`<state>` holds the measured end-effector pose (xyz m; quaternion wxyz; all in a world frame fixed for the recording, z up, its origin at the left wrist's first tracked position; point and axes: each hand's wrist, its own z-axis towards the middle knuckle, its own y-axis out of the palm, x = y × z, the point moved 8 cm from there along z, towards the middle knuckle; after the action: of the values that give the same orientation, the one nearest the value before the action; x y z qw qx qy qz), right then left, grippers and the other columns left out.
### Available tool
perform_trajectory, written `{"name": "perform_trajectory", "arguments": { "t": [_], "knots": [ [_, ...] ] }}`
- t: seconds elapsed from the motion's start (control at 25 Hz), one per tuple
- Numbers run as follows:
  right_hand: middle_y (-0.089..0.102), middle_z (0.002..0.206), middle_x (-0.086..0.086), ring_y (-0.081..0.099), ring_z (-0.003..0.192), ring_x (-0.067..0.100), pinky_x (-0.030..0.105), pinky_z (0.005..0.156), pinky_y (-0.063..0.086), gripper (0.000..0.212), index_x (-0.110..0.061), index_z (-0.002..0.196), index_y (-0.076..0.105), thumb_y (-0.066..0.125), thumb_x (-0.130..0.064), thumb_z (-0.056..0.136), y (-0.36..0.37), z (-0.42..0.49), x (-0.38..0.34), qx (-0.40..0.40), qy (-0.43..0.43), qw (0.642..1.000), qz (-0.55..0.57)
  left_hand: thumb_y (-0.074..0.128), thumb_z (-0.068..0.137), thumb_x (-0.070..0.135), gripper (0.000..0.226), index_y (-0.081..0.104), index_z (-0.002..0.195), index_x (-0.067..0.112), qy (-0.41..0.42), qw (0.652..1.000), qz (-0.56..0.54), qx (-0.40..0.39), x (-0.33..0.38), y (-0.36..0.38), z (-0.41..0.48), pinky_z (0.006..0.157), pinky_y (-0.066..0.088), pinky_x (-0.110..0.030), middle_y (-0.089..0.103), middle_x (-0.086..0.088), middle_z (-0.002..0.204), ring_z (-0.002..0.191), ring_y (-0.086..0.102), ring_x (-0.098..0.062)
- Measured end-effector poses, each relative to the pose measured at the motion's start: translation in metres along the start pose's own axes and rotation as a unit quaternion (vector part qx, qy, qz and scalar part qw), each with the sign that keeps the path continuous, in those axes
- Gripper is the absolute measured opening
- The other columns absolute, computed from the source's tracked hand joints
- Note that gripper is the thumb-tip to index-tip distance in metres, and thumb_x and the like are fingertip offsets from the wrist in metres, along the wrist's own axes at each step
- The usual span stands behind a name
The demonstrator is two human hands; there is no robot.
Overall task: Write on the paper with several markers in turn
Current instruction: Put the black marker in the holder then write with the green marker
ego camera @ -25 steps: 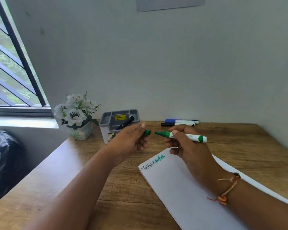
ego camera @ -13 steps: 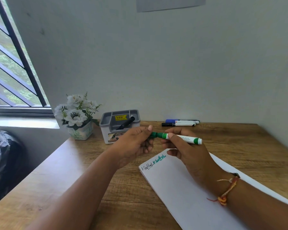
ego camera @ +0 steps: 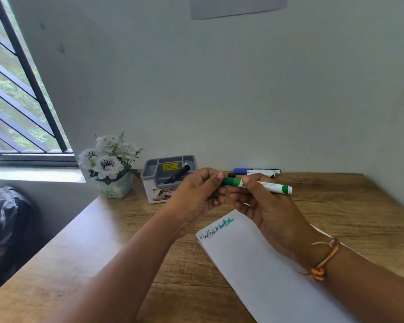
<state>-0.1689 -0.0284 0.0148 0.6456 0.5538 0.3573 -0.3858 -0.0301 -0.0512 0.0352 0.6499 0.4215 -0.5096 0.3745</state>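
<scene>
Head view, frame centre: left hand point(ego camera: 196, 197) has pushed the cap point(ego camera: 230, 181) back onto the green marker point(ego camera: 269, 186) pinched by right hand point(ego camera: 264, 206); green turn apparently finished.

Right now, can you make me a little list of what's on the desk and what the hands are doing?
left hand: pinching the green cap end of the marker
right hand: holding the green marker by its barrel
paper: two words at its top corner, one dark, one green
other markers: blue and black, lying by the wall
grey holder: one black pen inside
flowers: white, in a small pot
</scene>
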Motion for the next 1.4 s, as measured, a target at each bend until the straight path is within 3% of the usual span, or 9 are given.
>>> {"name": "perform_trajectory", "arguments": {
  "t": [0.12, 0.2, 0.32, 0.4, 0.52, 0.64, 1.16, 1.32, 1.4],
  "knots": [
    [0.077, 0.107, 0.016, 0.074, 0.094, 0.020, 0.031, 0.078, 0.059, 0.037, -0.009, 0.119, 0.069, 0.064, -0.031, 0.090, 0.007, 0.000, -0.003, -0.030, 0.002, 0.999, 0.017, 0.057, 0.095, 0.027, 0.026, 0.063, 0.105, 0.004, 0.105, 0.989, 0.075, 0.077, 0.026, -0.011, -0.004, 0.066, 0.052, -0.027, 0.066, -0.004, 0.076, 0.068, 0.060, -0.015],
    [0.079, 0.104, 0.007, 0.075, 0.094, 0.017, 0.031, 0.077, 0.058, 0.031, -0.017, 0.116, 0.069, 0.063, -0.036, 0.092, 0.006, 0.000, -0.002, -0.018, -0.018, 0.997, -0.069, 0.054, 0.100, 0.021, 0.017, 0.060, 0.107, 0.007, 0.205, 0.957, 0.112, 0.173, 0.052, -0.033, -0.015, 0.067, 0.055, -0.031, 0.066, -0.006, 0.079, 0.069, 0.062, -0.015],
    [0.079, 0.095, -0.009, 0.074, 0.092, 0.002, 0.020, 0.071, 0.057, 0.018, -0.027, 0.111, 0.067, 0.060, -0.034, 0.096, 0.000, -0.001, -0.006, 0.011, -0.083, 0.956, -0.280, 0.056, 0.102, 0.027, 0.012, 0.051, 0.105, 0.016, 0.338, 0.844, 0.256, 0.328, 0.087, -0.068, -0.040, 0.063, 0.056, -0.036, 0.064, -0.005, 0.083, 0.070, 0.064, -0.021],
    [0.078, 0.092, -0.013, 0.072, 0.090, -0.005, 0.013, 0.067, 0.053, 0.015, -0.031, 0.109, 0.067, 0.061, -0.035, 0.095, -0.002, -0.001, -0.007, 0.021, -0.111, 0.929, -0.352, 0.060, 0.100, 0.029, 0.018, 0.050, 0.107, 0.014, 0.359, 0.777, 0.325, 0.404, 0.093, -0.087, -0.050, 0.064, 0.052, -0.028, 0.061, -0.002, 0.085, 0.070, 0.060, -0.020],
    [0.075, 0.093, -0.017, 0.069, 0.088, -0.006, 0.001, 0.062, 0.046, 0.016, -0.034, 0.110, 0.066, 0.061, -0.037, 0.095, -0.003, -0.003, -0.005, 0.030, -0.130, 0.892, -0.432, 0.066, 0.097, 0.027, 0.027, 0.057, 0.107, 0.004, 0.340, 0.732, 0.409, 0.427, 0.087, -0.105, -0.045, 0.064, 0.043, -0.019, 0.060, 0.001, 0.087, 0.074, 0.055, -0.013],
    [0.075, 0.094, -0.014, 0.067, 0.090, -0.005, -0.002, 0.061, 0.044, 0.020, -0.029, 0.114, 0.067, 0.061, -0.037, 0.096, -0.004, -0.003, 0.000, 0.030, -0.129, 0.881, -0.455, 0.067, 0.096, 0.028, 0.026, 0.060, 0.106, 0.005, 0.323, 0.725, 0.452, 0.407, 0.078, -0.114, -0.036, 0.069, 0.048, -0.030, 0.065, -0.006, 0.090, 0.080, 0.060, -0.021],
    [0.066, 0.090, -0.022, 0.059, 0.088, -0.011, -0.001, 0.064, 0.044, 0.024, -0.025, 0.118, 0.067, 0.061, -0.033, 0.096, 0.006, -0.008, 0.003, -0.007, -0.140, 0.846, -0.514, 0.062, 0.096, 0.040, 0.041, 0.068, 0.127, 0.013, 0.215, 0.730, 0.538, 0.362, 0.057, -0.118, -0.014, 0.078, 0.050, -0.033, 0.059, -0.005, 0.107, 0.099, 0.060, -0.023],
    [0.066, 0.098, -0.019, 0.058, 0.086, -0.011, -0.002, 0.063, 0.045, 0.026, -0.028, 0.121, 0.065, 0.061, -0.036, 0.097, 0.009, -0.009, 0.004, -0.013, -0.133, 0.832, -0.539, 0.065, 0.096, 0.036, 0.038, 0.062, 0.124, 0.011, 0.281, 0.717, 0.533, 0.350, 0.066, -0.095, -0.020, 0.078, 0.053, -0.037, 0.059, -0.004, 0.105, 0.096, 0.059, -0.024],
    [0.065, 0.099, -0.019, 0.058, 0.085, -0.011, -0.001, 0.063, 0.046, 0.026, -0.027, 0.121, 0.066, 0.061, -0.035, 0.096, 0.009, -0.009, 0.001, -0.006, -0.134, 0.827, -0.546, 0.063, 0.096, 0.036, 0.030, 0.061, 0.116, 0.013, 0.314, 0.733, 0.529, 0.291, 0.065, -0.068, -0.020, 0.073, 0.052, -0.028, 0.054, 0.004, 0.100, 0.088, 0.056, -0.016]
  ]
}}
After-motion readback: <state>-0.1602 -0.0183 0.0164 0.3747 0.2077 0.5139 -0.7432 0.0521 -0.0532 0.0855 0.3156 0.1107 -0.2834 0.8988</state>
